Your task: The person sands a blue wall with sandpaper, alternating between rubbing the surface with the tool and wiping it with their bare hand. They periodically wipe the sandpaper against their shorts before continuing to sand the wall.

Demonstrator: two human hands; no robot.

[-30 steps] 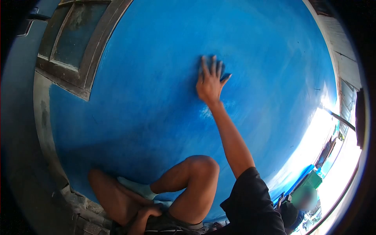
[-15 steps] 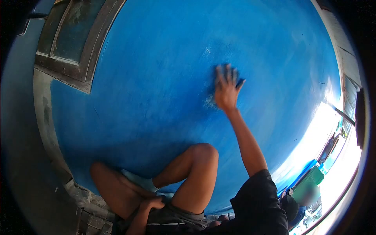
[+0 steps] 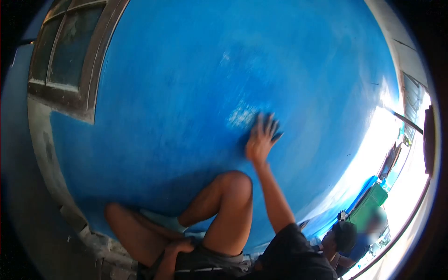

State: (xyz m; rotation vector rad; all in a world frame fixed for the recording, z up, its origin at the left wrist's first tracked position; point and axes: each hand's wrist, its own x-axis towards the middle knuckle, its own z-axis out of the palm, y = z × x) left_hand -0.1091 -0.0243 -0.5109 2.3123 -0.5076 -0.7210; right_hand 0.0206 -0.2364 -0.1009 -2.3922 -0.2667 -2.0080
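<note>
My right hand (image 3: 260, 139) lies on a blue wall (image 3: 163, 84), its fingers spread and pointing up. The fingertips and the gaps between them look dark. Just left of those fingers, a pale scuffed patch (image 3: 243, 115) shows on the paint, with a smaller whitish mark (image 3: 226, 57) higher up. Down in my lap, my left hand (image 3: 181, 246) is curled closed between my bent legs, over dark shorts (image 3: 210, 259). Whatever its fingers may hold is hidden.
A wooden-framed window (image 3: 74, 51) is set in the wall at upper left. At lower right another person (image 3: 343, 238) in a dark cap is close by, with a second, blurred person (image 3: 371, 235) behind. A green panel (image 3: 368, 205) stands near them. Rough blocks (image 3: 112, 254) line the wall's foot.
My right hand has slid down the wall and slightly left, uncovering more of the pale patch. The view has shifted a little; my left hand stays in my lap. The other person shows more.
</note>
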